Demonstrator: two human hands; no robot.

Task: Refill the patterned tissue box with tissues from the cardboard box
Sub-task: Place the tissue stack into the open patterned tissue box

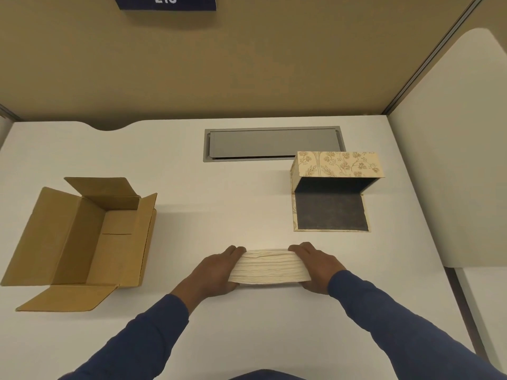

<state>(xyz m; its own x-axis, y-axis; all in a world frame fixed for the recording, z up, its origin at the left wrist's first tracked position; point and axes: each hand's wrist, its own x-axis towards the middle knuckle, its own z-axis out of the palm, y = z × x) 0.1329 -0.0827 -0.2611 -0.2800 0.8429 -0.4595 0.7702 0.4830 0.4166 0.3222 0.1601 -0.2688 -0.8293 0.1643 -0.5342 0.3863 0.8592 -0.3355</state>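
Note:
A cream stack of tissues point(270, 267) is held just above the white desk point(219, 193) near its front middle. My left hand point(216, 272) grips the stack's left end and my right hand point(315, 267) grips its right end. The patterned tissue box point(338, 164), cream with a floral print, lies on its side at the back right; its dark inside faces me and its flap point(330, 212) lies flat on the desk. The brown cardboard box point(90, 231) stands at the left with its flaps spread, and its inside shows nothing.
A grey metal cable hatch point(271, 144) is set into the desk behind the patterned box. Tan partition walls close the back, and a white panel point(452, 160) stands at the right. A dark sign point(166, 1) hangs on the back wall.

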